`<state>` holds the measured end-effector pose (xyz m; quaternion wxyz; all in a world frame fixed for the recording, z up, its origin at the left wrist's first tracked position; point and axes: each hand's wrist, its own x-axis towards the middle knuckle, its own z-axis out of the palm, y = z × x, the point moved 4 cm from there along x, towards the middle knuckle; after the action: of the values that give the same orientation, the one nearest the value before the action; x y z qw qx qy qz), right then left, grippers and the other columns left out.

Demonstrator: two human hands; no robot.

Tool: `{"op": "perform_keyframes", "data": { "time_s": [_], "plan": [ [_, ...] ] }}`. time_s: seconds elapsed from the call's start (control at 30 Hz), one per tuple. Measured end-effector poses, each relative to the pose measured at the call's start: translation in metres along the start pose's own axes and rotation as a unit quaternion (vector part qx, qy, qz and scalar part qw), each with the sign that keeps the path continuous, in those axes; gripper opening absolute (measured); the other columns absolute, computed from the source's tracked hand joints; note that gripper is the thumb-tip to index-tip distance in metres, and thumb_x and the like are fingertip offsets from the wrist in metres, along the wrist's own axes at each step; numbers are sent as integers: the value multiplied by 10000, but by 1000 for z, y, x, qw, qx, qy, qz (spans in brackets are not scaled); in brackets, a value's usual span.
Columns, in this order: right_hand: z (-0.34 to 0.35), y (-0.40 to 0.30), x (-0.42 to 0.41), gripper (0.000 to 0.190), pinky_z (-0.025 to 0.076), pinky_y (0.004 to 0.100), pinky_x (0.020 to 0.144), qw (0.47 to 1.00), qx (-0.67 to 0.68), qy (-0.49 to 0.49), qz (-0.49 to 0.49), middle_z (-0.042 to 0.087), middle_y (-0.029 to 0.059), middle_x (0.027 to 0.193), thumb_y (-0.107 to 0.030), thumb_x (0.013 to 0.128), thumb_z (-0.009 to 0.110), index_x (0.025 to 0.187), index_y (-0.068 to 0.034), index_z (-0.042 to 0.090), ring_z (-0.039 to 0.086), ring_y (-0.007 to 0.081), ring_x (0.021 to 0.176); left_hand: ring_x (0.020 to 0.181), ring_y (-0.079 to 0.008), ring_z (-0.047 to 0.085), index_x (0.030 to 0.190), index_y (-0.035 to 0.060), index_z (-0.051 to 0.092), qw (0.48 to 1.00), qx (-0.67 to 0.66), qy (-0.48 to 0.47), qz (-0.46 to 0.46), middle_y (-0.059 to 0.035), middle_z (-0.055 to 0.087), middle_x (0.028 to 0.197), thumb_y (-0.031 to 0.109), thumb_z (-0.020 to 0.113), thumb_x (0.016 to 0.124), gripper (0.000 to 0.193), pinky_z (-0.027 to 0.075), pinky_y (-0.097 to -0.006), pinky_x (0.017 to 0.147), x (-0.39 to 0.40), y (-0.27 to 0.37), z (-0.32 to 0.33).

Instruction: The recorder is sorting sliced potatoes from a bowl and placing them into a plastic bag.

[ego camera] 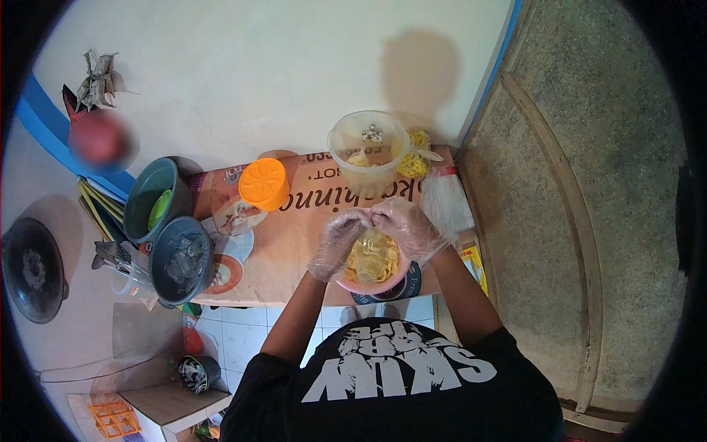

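Both of my hands wear clear plastic gloves and meet over a pink bowl [406,264] of yellow chips [392,262]. Between them hangs a clear plastic bag [371,257] with yellow chips inside. My left hand [341,237] pinches the bag's top from one side. From the other side, my right hand [406,224] grips the same top edge, fingertips close to the left ones. The exact finger positions are partly hidden by the gloves. Behind the hands stands a translucent plastic tub [369,149] with a small filled bag in it.
An orange lidded container [264,185] stands on the printed table cover [298,243]. Grey basins [181,259] and a utensil holder [130,276] crowd the left end. A tied bag of yellow bits [415,157] and a stack of clear plastic bags [446,199] lie at the right, near a wooden-framed panel [552,221].
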<state>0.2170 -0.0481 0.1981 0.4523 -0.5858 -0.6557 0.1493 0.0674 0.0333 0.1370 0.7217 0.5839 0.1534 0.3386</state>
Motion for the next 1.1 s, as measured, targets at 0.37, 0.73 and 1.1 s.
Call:
{"op": "perform_keyframes", "data": {
  "time_s": [0.37, 0.73, 1.1],
  "plan": [
    [29, 16, 0, 131, 491, 485, 705, 988, -142, 52, -41, 568, 180, 835, -34, 849, 659, 935, -32, 560, 600, 399, 808, 931, -163, 628, 950, 43, 606, 988, 125, 28, 89, -51, 652, 970, -34, 673, 878, 126, 502, -317, 874, 15, -29, -12],
    [28, 26, -3, 96, 494, 486, 740, 984, -145, 99, 3, 594, 203, 865, -32, 852, 643, 919, -23, 575, 608, 410, 869, 799, -262, 627, 919, 35, 623, 910, 381, 81, 139, -128, 635, 839, 26, 739, 823, 151, 496, -367, 746, 14, 2, 12],
    [22, 31, -6, 82, 484, 468, 690, 991, -52, 84, 89, 604, 238, 847, -42, 860, 624, 894, 15, 575, 614, 443, 828, 826, -368, 656, 958, 14, 634, 874, 450, 127, 131, -182, 663, 877, 84, 709, 873, 133, 512, -429, 737, 13, 7, 24]
  ]
}}
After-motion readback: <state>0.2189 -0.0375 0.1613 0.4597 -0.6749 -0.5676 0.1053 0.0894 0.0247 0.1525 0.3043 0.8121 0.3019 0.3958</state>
